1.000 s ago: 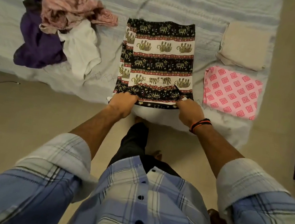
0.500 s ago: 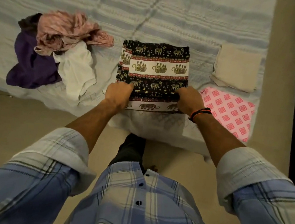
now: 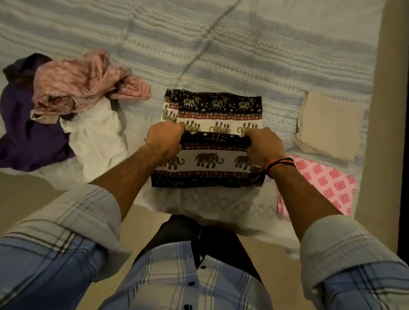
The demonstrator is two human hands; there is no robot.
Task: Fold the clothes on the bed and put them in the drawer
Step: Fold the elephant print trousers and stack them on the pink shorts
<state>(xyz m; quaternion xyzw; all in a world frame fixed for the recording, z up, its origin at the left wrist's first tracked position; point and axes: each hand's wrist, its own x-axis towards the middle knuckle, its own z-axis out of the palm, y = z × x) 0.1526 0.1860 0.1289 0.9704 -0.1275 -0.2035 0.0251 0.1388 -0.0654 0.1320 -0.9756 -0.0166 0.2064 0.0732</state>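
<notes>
elephant-print garment (image 3: pixel 210 159): thin matt cloth | bedspread (image 3: pixel 161 33): woven, textured

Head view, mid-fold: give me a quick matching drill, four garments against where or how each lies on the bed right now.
Things:
1. elephant-print cloth
2. beige cloth
3. pink diamond-print cloth
4. purple garment

States:
A. crumpled in the unfolded heap, far left
B. folded flat, near bed edge, right
C. gripped by both hands, half folded
D. folded flat, farther back, right

Pairs: 1-C, 2-D, 3-B, 4-A
</notes>
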